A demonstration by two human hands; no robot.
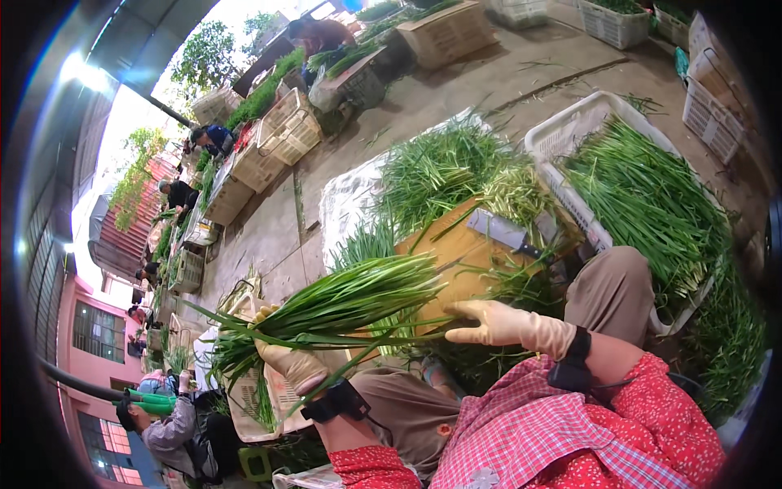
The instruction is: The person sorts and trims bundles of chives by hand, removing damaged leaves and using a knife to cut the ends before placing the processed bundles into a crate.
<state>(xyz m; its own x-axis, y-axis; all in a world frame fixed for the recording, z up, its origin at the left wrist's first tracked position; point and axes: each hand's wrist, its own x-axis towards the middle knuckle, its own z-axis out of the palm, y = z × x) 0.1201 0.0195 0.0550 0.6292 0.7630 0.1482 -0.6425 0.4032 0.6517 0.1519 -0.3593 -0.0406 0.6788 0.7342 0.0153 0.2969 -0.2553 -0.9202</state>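
Note:
My left hand (pixel 289 364), in a pale glove, is closed around a thick bunch of garlic chives (pixel 350 300). Its white stem ends point right and its dark leaf tips hang to the left. My right hand (pixel 517 326), gloved too, is just right of the stem ends, with thumb and fingers apart and nothing gripped. One long leaf reaches close to its fingertips. Beyond the hands lies a wooden board (pixel 444 257), and on it rests a broad-bladed knife (pixel 498 230) with a dark handle. A large heap of loose chives (pixel 444 167) covers the far side.
A white plastic crate (pixel 577 204) full of chives stands at the right. White sheeting (pixel 346 200) lies under the heap. Another crate (pixel 244 407) sits below my left hand. At lower left a person (pixel 175 432) sits nearby; other people and stacked crates (pixel 289 130) line the left.

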